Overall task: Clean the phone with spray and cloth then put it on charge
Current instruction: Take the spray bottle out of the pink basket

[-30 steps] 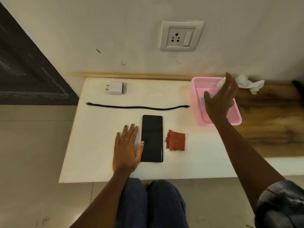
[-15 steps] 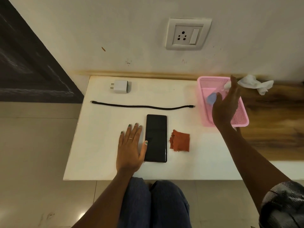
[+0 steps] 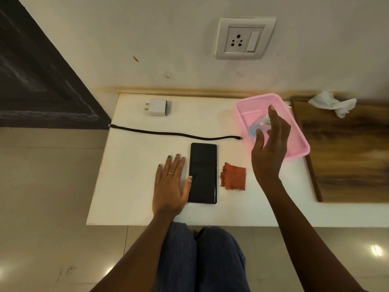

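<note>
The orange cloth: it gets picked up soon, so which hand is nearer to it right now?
Right. The right hand is raised just right of and beyond the orange cloth, at the pink basket. The left hand lies flat on the far side of the phone.

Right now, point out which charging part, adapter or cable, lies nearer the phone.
The black cable: it stretches across the table just beyond the phone. The white adapter sits farther back, near the wall.

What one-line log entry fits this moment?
left hand flat beside phone | right hand grasping spray in basket | cloth untouched
</note>
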A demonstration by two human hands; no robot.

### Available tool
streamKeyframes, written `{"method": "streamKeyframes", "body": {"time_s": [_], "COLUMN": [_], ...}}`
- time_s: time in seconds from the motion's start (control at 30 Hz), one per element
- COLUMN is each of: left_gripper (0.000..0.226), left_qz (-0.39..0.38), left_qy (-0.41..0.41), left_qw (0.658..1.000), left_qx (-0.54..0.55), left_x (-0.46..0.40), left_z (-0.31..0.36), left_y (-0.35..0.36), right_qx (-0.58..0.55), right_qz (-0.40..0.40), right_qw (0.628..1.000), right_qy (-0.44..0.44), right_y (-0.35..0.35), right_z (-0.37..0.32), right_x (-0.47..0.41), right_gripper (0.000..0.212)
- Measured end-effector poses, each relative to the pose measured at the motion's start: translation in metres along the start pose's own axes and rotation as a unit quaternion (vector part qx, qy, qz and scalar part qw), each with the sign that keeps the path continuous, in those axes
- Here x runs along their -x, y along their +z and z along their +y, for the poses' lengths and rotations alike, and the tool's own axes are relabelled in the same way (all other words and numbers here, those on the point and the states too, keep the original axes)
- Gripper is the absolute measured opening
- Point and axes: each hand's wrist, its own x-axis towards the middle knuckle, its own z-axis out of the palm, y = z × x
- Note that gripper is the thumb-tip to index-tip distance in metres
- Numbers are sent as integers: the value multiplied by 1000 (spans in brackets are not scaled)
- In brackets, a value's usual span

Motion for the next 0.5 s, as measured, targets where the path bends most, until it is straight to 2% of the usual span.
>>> {"method": "streamKeyframes", "body": {"time_s": [0.17, 0.27, 0.5], "left_gripper": [60, 60, 61], "left_qz": [-8, -10, -12], "left_qy": [-6, -7, -6], "left_qw": [1000, 1000, 1000], "left_qx": [0, -1, 2], "left_x": [-1, 0, 0], "left_z": [1, 2, 2], "left_y": [0, -1, -2], "right_qx": [-30, -48, -25], "right_qz": [48, 44, -133], "right_qw": [998, 998, 991], "right_qy": [-5, -28, 17], "right_y": [-5, -5, 6], "right_z": [-5, -12, -22], "right_x": [3, 5, 29], "right_gripper": [53, 53, 56]}}
